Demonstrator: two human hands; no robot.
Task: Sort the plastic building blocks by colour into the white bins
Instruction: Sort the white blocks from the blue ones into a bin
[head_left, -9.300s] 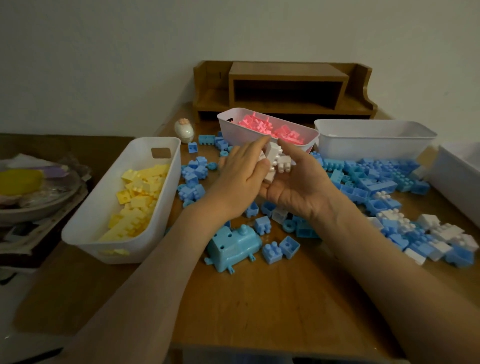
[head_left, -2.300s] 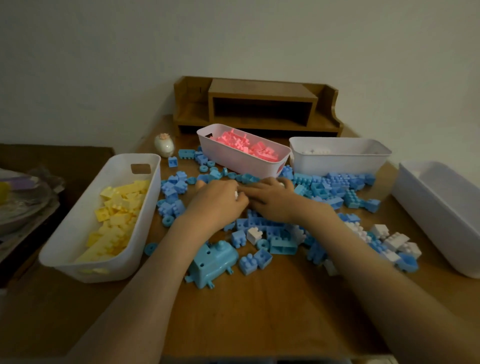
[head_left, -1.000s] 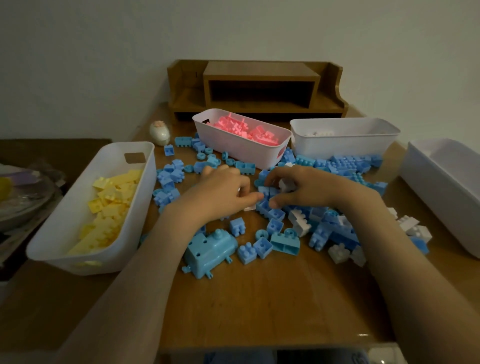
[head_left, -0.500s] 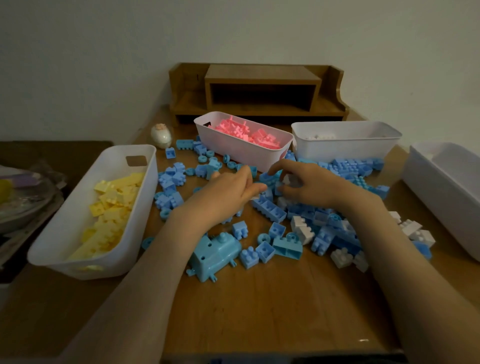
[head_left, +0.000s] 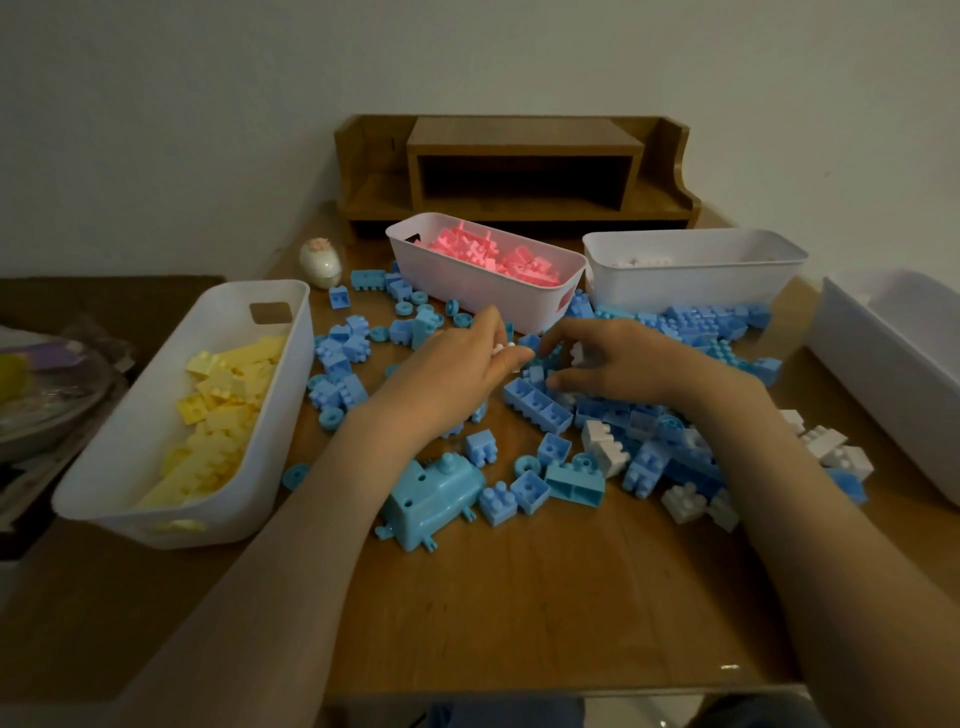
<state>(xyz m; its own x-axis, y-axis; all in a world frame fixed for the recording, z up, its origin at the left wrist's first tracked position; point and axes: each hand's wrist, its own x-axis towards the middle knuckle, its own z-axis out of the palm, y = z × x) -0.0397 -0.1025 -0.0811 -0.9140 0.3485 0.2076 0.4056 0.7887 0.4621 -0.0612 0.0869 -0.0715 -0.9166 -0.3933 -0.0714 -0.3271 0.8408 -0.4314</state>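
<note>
Blocks (head_left: 503, 349) seemingly in left hand (head_left: 457, 371), right hand (head_left: 618, 364)

No readable text, labels or numbers anywhere (bins (head_left: 691, 275), blocks (head_left: 540, 402) all unmarked).

The widest free room is the bare strip of table (head_left: 519, 613) along the near edge, crossed only by the forearms of the left hand (head_left: 452, 374) and right hand (head_left: 628, 364). Across the middle, loose blue blocks (head_left: 535, 402) and white blocks (head_left: 602, 447) litter the wood, with a big blue animal-shaped piece (head_left: 431, 493) lying nearest the bare strip. The yellow bin (head_left: 130, 457) walls off the left edge and the right bin (head_left: 883, 384) the right edge. Toward the far edge the pink bin (head_left: 467, 291) and the white-block bin (head_left: 691, 283) stand close together, and a wooden shelf unit (head_left: 519, 135) closes the edge behind them. An egg-shaped ornament (head_left: 320, 260) sits between the yellow bin and the shelf unit. Every bin is open from above.
</note>
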